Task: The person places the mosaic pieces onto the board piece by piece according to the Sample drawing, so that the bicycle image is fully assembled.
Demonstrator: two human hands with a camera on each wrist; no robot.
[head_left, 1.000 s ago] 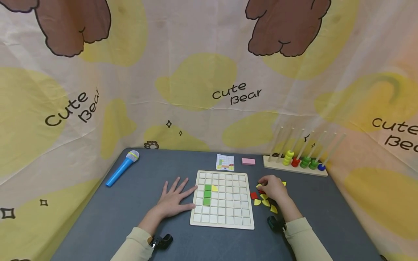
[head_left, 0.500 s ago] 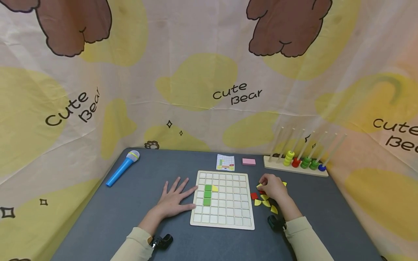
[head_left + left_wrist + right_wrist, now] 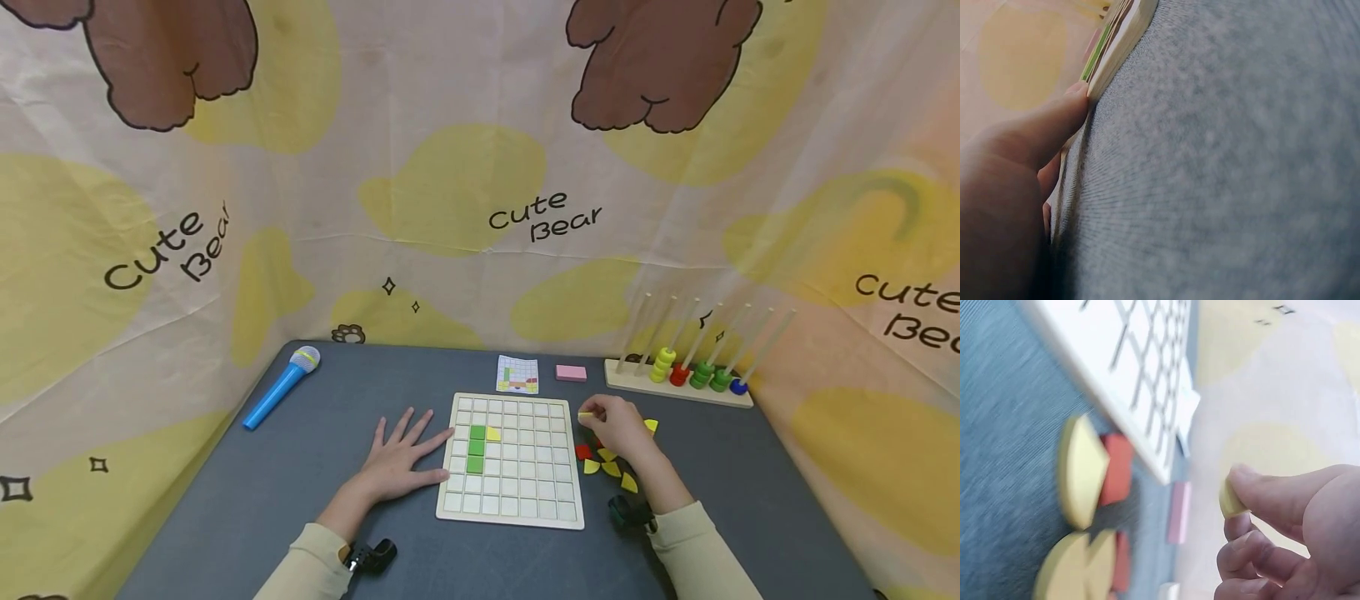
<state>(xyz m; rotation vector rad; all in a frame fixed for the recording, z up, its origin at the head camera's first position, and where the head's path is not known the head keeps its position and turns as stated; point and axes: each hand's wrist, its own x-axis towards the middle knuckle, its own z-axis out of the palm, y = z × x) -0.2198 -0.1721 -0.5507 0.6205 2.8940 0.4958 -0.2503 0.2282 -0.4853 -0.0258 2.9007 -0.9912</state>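
My left hand [image 3: 401, 461] lies with fingers spread on the table, thumb and a fingertip at the left edge of a white grid board [image 3: 517, 518]. In the left wrist view, the thumb [image 3: 1063, 122] touches the board's rim. Three green squares [image 3: 476, 447] stand in one column of the board, with a yellow quarter-round piece [image 3: 492, 433] beside the top one. My right hand [image 3: 618, 425] is raised just right of the board. Thumb and index finger pinch a small yellow piece [image 3: 1230, 501]. Below that hand lie several yellow quarter-round pieces [image 3: 611, 468] and a red square [image 3: 583, 452].
Behind the board are a small pattern card [image 3: 517, 374] and a pink block [image 3: 571, 373]. A counting rack [image 3: 678, 386] with pegs and coloured beads stands at the back right. At the back left lies a blue toy microphone [image 3: 281, 389]. A printed cloth hangs behind the table.
My right hand has lifted from the loose pieces with a yellow piece and moved slightly left, toward the board. The left hand has stayed in place.
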